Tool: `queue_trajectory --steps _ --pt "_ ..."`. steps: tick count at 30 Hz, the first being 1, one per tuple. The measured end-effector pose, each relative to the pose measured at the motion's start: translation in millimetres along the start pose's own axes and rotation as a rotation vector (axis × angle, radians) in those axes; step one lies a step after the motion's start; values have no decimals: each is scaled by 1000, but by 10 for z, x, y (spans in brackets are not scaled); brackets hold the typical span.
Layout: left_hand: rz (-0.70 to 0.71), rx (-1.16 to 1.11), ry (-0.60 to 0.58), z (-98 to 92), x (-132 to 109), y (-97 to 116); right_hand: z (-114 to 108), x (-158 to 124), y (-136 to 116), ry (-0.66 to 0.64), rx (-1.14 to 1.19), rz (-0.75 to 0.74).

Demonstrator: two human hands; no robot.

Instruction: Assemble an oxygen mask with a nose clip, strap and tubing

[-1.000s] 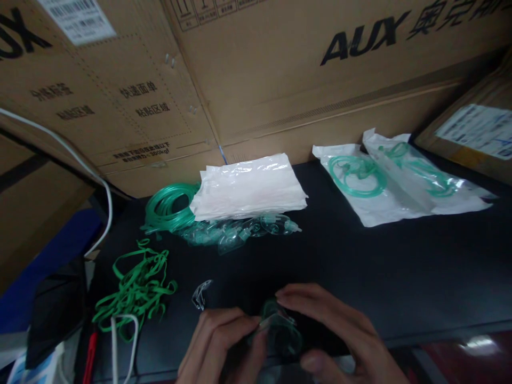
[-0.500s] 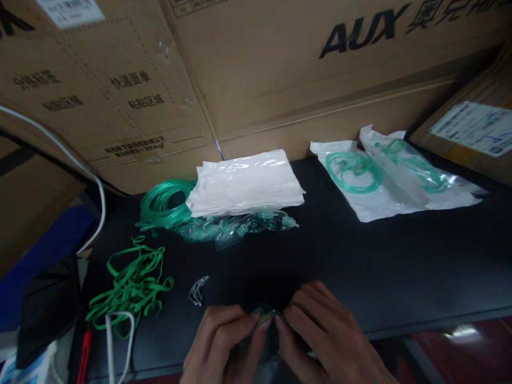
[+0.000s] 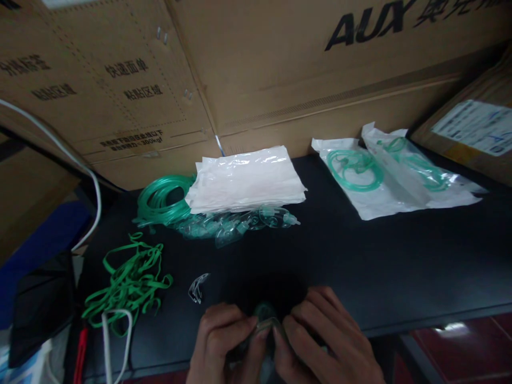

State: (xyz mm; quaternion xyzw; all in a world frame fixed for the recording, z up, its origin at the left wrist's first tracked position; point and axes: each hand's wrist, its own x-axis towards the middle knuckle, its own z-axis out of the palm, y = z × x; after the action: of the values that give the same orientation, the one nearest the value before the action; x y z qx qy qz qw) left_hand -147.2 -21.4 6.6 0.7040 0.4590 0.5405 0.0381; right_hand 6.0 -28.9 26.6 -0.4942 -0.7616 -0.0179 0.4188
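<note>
Close to the table's front edge, my left hand (image 3: 228,341) and my right hand (image 3: 328,338) pinch a clear green oxygen mask (image 3: 264,308) between thumbs and fingers. A thin metal nose strip (image 3: 267,322) lies across it at the thumb tips. Most of the mask is hidden behind my fingers or in shadow. Left of my hands lie several loose metal strips (image 3: 197,288). Farther left is a tangle of green elastic straps (image 3: 130,282). Beyond them, more clear masks (image 3: 236,226) lie against coiled green tubing (image 3: 162,200).
A stack of white pouches (image 3: 248,181) rests behind the masks. Two filled pouches (image 3: 384,197) with green tubing lie back right. Large cardboard boxes (image 3: 280,74) wall off the rear. A white cable (image 3: 96,186), a red tool (image 3: 81,349) and a white looped handle (image 3: 106,341) are left.
My fingertips have shifted slightly, and more of the mask's green top shows between my hands. Both hands keep their pinch. The view has moved a little; the things on the table lie as before.
</note>
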Motion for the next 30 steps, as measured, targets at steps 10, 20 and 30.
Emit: queue_trajectory --steps 10,20,30 --pt "-72 -24 -183 -58 10 3 -3 -52 4 3 209 123" --pt "-11 -31 -183 -34 4 16 25 -26 60 -141 134 120" --pt "-91 -1 -189 20 -14 102 -42 -38 231 -269 135 4"
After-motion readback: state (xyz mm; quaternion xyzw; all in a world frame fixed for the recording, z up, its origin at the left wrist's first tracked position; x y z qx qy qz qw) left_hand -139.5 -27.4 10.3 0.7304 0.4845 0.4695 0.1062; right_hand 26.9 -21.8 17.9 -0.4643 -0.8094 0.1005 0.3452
